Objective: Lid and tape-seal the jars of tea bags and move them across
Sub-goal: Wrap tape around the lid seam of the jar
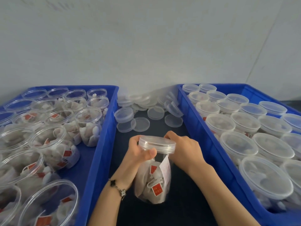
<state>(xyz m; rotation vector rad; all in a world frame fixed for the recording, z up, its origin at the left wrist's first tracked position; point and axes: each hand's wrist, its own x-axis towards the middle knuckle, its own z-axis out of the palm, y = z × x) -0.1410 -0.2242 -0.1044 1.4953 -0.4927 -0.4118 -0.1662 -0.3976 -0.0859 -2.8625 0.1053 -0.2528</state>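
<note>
Jar [153,181] upright below both hands' grip on its lid [157,144].

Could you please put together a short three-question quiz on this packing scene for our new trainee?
1. True or false: the jars in the left blue crate already wear lids.
2. Where do the spare lids lie? A) in the right blue crate B) on the dark table between the crates C) in the person's lap
3. Fill in: the left hand and right hand both hold the ___ of the jar.

Key: 1 false; 2 B; 3 lid.
</note>
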